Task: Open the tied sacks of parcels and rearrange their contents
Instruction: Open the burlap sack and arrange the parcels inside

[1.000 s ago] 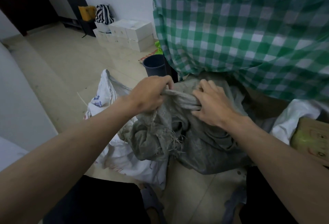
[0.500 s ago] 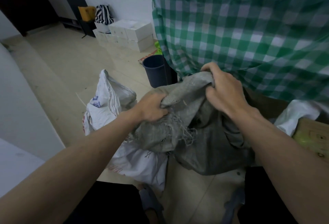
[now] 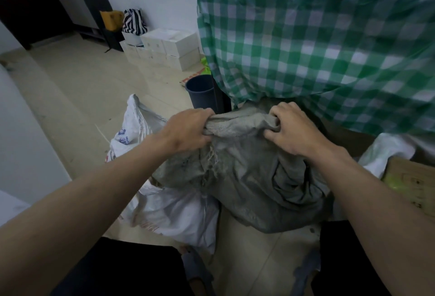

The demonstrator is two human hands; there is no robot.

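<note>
A grey woven sack (image 3: 254,178) stands on the floor in front of me, its top bunched and stretched sideways. My left hand (image 3: 188,131) grips the left end of the bunched top, and frayed threads hang below it. The right end of that top is gripped by my right hand (image 3: 292,131), fingers curled into the cloth. What the sack holds is hidden. A white woven sack (image 3: 164,211) with blue print lies to its left, partly under the grey one.
A table under a green checked cloth (image 3: 329,48) rises right behind the sacks. A dark bin (image 3: 201,93) stands by its leg. White boxes (image 3: 164,48) are stacked at the far wall. A cardboard box (image 3: 414,185) and white plastic (image 3: 386,152) sit at the right.
My hands have moved apart along the grey sack's top, the left one rising and the right one dropping, so the bunched cloth now stretches level between them.
</note>
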